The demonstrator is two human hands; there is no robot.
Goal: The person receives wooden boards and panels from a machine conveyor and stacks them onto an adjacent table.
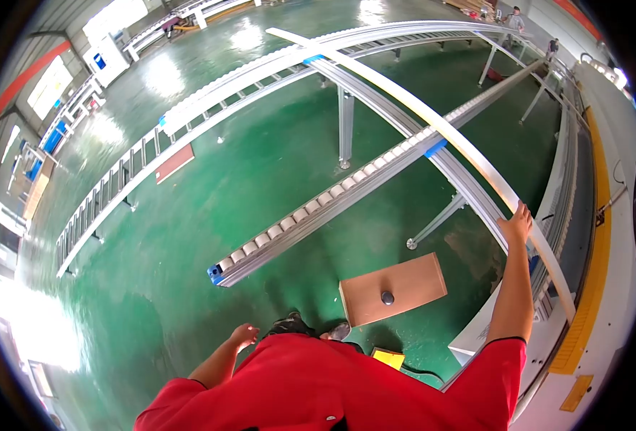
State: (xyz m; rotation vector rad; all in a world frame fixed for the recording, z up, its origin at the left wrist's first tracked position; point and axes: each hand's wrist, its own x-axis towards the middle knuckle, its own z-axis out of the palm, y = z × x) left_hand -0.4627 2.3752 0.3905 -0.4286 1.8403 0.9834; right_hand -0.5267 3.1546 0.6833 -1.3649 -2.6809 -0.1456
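A long, narrow white strip [404,99] lies across the roller rails and runs from the far left down to the machine on my right. My right hand [517,224] grips its edge near the close end, fingers curled over it. Beneath the strip, a grey metal crossbar [469,185] with blue end pieces [436,149] runs in nearly the same direction. My left hand [245,336] hangs beside my waist, away from the rails. Its fingers are loosely bent and slightly apart, and I see nothing in them.
A roller rail [318,205] juts toward me at shin-to-waist height. On the green floor lie a cardboard box [411,287] with a dark round object [388,297] and a yellow item [388,358]. A long roller conveyor [210,108] curves behind; a yellow-edged machine [591,287] borders my right. Two people stand far off.
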